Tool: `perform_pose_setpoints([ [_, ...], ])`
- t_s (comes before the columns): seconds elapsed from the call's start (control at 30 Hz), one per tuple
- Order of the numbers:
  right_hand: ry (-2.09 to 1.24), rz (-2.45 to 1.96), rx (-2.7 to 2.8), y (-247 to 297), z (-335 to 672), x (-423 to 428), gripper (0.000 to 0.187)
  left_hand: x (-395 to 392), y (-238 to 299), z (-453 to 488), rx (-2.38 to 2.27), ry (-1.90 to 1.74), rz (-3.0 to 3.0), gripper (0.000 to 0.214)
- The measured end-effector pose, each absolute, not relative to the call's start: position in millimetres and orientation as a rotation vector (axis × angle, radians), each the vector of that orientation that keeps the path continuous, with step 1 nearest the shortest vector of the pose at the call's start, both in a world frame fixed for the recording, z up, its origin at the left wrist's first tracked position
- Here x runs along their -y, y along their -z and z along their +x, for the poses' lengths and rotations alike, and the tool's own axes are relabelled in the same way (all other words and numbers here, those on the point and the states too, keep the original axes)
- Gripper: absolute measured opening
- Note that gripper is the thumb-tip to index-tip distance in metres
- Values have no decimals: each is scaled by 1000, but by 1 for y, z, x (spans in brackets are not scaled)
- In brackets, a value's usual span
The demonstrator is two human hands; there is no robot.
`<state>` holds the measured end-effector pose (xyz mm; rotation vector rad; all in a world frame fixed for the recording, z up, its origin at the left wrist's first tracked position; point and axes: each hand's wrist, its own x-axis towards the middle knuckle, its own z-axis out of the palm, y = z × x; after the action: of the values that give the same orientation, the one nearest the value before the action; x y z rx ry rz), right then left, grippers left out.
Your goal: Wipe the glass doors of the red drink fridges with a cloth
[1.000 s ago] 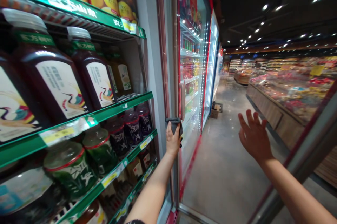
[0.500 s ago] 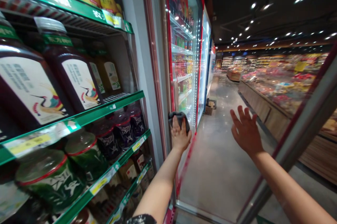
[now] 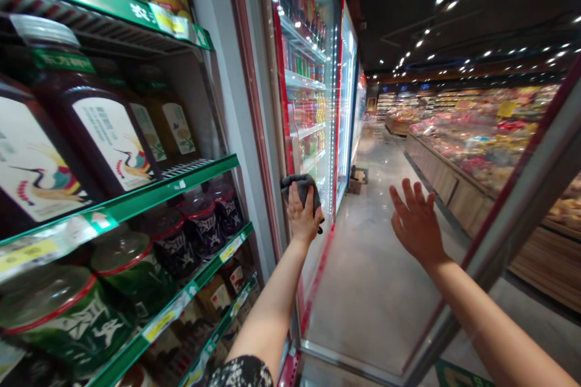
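On green-edged wire shelves point(image 3: 195, 178), a dark plastic bottle point(image 3: 102, 132) bears a green neck band point(image 3: 63, 61) reading "东方…". The left hand point(image 3: 303, 214) lies, fingers extended, over a dark-grey cloth point(image 3: 303, 183) at the metal-framed glass door point(image 3: 499, 235); the right hand point(image 3: 416, 224) spreads open.

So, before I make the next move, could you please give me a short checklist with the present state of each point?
1. Left hand has the dark cloth under its fingers: ok.
2. Cloth lies flat against the surface behind it: cannot tell.
3. Right hand touches the glass: cannot tell.
4. Glass door stands open: ok.
5. Left hand is apart from the shelved bottles: ok.
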<state>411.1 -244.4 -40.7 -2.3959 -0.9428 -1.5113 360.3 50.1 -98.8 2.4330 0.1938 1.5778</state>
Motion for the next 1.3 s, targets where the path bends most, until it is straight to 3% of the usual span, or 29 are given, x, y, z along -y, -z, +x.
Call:
perform_pose_setpoints([
  [0.13,1509,-2403,932,41,409,242,91,-46,184,342,-237,-1423,2485,60],
  [0.2,1493,-2416,926,41,408,241,91,-39,194,344,-267,-1436,2464,63],
  [0.4,1505,-2410,929,39,409,242,91,17,136,385,-297,-1666,2272,75],
  [0.63,1480,-2452,935,35,411,245,87,-3,200,356,547,-1713,2681,72],
  [0.7,1452,-2456,933,34,411,243,87,-23,194,351,432,-1703,2675,69],
  [0.83,1389,-2454,911,34,412,240,86,-18,133,370,-234,-1591,2458,67],
  [0.93,1358,-2474,904,34,417,242,85,14,116,385,-145,-1539,2473,70],
  [1.07,1283,-2525,956,32,426,249,91,23,166,369,526,-1423,2735,65],
  [1.13,1241,-2530,979,31,430,252,95,8,189,358,641,-1361,2808,66],
  [1.2,1217,-2524,990,32,434,253,98,-7,189,356,512,-1377,2814,68],
  [1.3,1204,-2521,996,34,439,252,98,-4,144,372,102,-1558,2625,66],
])
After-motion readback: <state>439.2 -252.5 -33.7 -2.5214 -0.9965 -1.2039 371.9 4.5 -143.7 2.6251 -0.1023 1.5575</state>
